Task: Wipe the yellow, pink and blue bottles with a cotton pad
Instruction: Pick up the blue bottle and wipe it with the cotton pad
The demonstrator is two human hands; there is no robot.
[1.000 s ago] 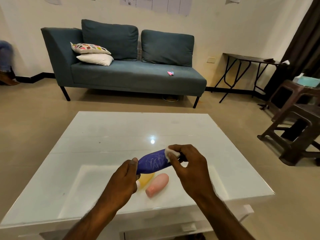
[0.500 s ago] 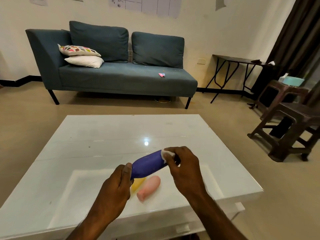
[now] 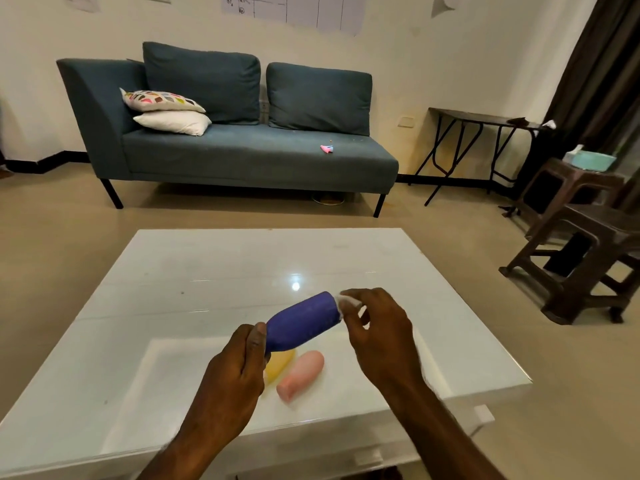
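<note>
My left hand (image 3: 235,375) grips the near end of a blue bottle (image 3: 303,320) and holds it tilted above the white glass table (image 3: 207,271). My right hand (image 3: 377,330) pinches a white cotton pad (image 3: 348,301) against the bottle's far end. Under the blue bottle, a pink bottle (image 3: 299,375) lies on its side on the table. A yellow bottle (image 3: 278,365) lies just left of the pink one, partly hidden by my left hand and the blue bottle.
A teal sofa (image 3: 242,157) with cushions stands across the floor behind the table. Dark wooden stools (image 3: 588,251) stand to the right, one bearing a teal tissue box (image 3: 592,159). A folding side table (image 3: 485,133) stands by the wall.
The cotton pad has slid along the blue bottle to its far end. The bottle is tilted a little more upward. My view has shifted slightly.
</note>
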